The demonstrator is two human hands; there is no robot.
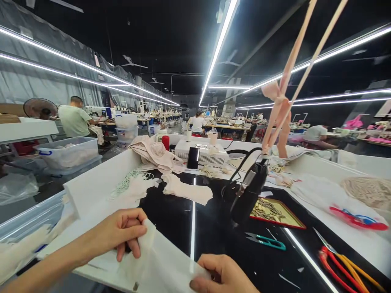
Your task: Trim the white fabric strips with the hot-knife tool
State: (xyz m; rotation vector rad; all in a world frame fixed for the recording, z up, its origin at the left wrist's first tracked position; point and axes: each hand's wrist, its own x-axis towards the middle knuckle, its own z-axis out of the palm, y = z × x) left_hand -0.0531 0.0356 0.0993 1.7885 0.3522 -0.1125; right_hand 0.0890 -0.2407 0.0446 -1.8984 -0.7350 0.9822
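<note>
A thin white cloth [166, 258] stretches between my two hands over the front edge of the black tabletop. My left hand [130, 230] pinches its upper left corner between thumb and fingers. Lower down at the right, my right hand [222, 274] grips the cloth's other end, thumb on top. Beyond them lies a stack of cream fabric pieces [186, 189]. A black hand-held device [250, 189] hangs from a pink fabric strip [279, 106], right of centre.
Teal thread snips [265, 241] and red-and-orange-handled scissors [342, 262] lie at the right, near a tray [293, 213] of small pieces. A white machine box [200, 152] and a phone [193, 158] stand behind. Clear bins [71, 152] are at the left; several people sit farther off.
</note>
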